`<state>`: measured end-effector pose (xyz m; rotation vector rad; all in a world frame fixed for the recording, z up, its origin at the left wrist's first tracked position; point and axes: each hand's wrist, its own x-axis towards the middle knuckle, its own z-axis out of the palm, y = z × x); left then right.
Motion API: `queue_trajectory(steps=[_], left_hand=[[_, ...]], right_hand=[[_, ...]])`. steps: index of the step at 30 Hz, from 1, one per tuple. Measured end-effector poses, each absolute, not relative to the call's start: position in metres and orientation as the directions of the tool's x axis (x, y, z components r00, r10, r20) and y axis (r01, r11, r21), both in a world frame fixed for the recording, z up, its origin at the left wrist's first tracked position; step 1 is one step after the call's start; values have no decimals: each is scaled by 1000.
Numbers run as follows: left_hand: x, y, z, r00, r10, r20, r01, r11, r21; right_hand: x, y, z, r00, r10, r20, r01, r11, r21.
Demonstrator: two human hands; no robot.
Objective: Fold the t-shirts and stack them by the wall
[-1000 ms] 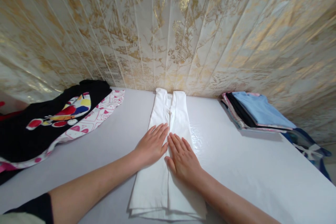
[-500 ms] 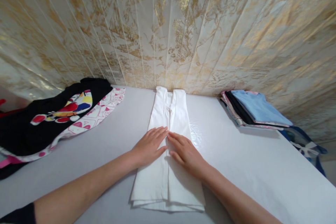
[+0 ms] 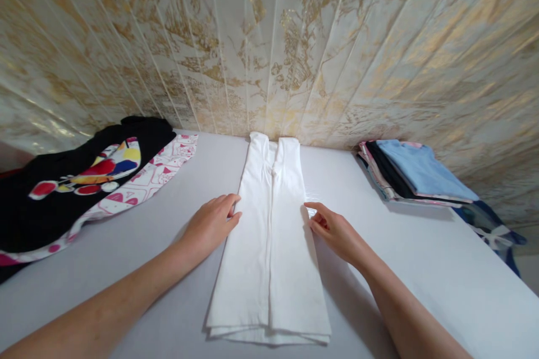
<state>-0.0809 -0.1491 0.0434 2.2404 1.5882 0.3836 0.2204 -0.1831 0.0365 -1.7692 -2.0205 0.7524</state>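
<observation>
Cannot tell pinch from touch for hands (image 3: 213,221) at white garment (image 3: 272,241). Cannot name blue article (image 3: 480,219), partly hidden beyond table (image 3: 429,258). Lose black garment (image 3: 25,213) past left edge.

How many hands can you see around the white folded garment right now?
2: the left hand at the left edge of the white garment, and the right hand at its right edge. No others show.

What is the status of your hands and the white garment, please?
Left hand at left edge of white garment, right hand at right edge; grip unclear. Garment laid flat, folded. Black clothing left, folded stack right, both apart.
</observation>
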Motion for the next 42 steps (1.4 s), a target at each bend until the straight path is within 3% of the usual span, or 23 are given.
queue_trajectory(steps=[7,10,16,29,33,38,42], left_hand=[[-81,-152,42,335,942,-10,874,-306,377],[-77,-157,50,292,954,-61,920,-263,291],[-72,-164,56,297,953,-52,942,-284,179],[-77,-162,46,304,951,-49,878,-260,402],[-81,-164,48,342,937,-68,850,-278,447],[-81,-172,57,390,903,-182,827,-257,501],[-79,-177,61,409,885,-224,825,-253,506]], right_hand=[[212,-190,40,-108,989,-103,854,39,-518],[208,-194,41,-78,992,-95,892,27,-452],[206,-195,40,-113,985,-132,882,38,-469],[207,-194,37,-152,987,-43,624,62,-779],[212,-196,47,-283,950,-134,556,48,-830],[214,-196,59,-520,795,-311,460,-46,-887],[212,-194,66,-644,690,-330,394,-70,-916]])
